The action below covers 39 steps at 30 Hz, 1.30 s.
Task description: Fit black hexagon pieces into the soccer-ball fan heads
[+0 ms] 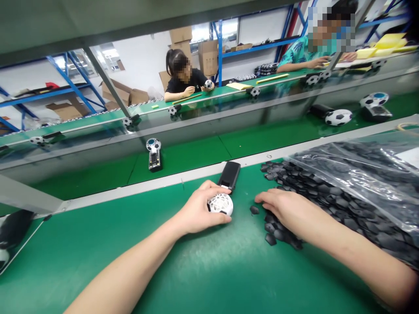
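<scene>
My left hand grips the white round head of a soccer-ball-shaped device, thumb and fingers around its sides. An openwork white pattern shows on the head's top, and its black handle points away from me on the green table. My right hand reaches over the left edge of a pile of small black plastic pieces. Its fingers are bent, and what the fingertips hold, if anything, is hidden. One loose black piece lies just left of those fingertips.
A clear plastic bag of black pieces lies at the right. Beyond the table's metal edge, a green conveyor belt carries several similar devices, one of them a ball-headed unit. Two people sit on the far side.
</scene>
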### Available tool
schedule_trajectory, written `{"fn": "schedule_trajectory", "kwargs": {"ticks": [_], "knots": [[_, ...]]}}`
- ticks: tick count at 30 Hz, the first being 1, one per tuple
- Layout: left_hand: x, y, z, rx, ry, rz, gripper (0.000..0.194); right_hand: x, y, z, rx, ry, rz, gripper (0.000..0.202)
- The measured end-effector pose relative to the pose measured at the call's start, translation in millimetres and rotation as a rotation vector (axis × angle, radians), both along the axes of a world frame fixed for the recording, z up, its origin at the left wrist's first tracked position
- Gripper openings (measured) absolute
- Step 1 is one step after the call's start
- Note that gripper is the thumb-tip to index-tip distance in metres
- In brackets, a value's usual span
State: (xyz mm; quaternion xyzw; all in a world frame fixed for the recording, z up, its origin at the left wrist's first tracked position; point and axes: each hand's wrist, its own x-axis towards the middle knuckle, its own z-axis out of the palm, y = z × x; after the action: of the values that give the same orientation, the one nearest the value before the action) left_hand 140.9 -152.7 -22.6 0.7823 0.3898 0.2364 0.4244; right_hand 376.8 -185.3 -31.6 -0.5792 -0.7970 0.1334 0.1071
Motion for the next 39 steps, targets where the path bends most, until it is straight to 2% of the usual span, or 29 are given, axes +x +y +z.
{"fn": "schedule_trajectory", "kwargs": {"ticks": [5,9,11,14,17,21,25,28,31,35,39], "knots": [[-4,5,3.7,-0.014,-0.017,-0.052,0.052,-4,-2,4.3,-0.010,0.143,0.029,0.036],[-8,3,6.4,-0.039,-0.013,-0.196,0.060,-9,-2,8.0,-0.079,0.361,0.039,0.022],[-7,0,6.3,-0.025,0.008,-0.164,0.058,-12,-2,8.4,-0.090,0.404,0.044,0.019],[-4,-2,5.2,0.021,0.035,-0.077,0.050,-15,-3,7.5,0.030,0.386,0.086,0.020],[-5,1,5.2,0.014,0.034,-0.170,0.056,-19,-5,6.2,0.137,0.368,0.115,0.022],[-8,5,3.9,0.003,0.013,-0.233,0.060,-23,-8,7.9,0.121,0.401,0.102,0.024],[-7,3,-0.9,0.029,-0.020,-0.203,0.054,-30,-13,11.1,0.066,0.445,0.129,0.022],[-6,2,-2.2,0.030,-0.026,-0.197,0.054,-34,-18,12.1,0.020,0.480,0.083,0.015],[-3,-1,-1.0,0.027,-0.016,-0.163,0.053,-35,-20,12.0,0.067,0.469,0.076,0.017],[6,-10,-0.8,0.033,0.042,-0.004,0.051,-33,-19,11.1,0.197,0.371,0.139,0.023],[13,-18,-4.1,0.031,0.013,0.127,0.047,-32,-19,11.5,0.154,0.417,0.063,0.015]]}}
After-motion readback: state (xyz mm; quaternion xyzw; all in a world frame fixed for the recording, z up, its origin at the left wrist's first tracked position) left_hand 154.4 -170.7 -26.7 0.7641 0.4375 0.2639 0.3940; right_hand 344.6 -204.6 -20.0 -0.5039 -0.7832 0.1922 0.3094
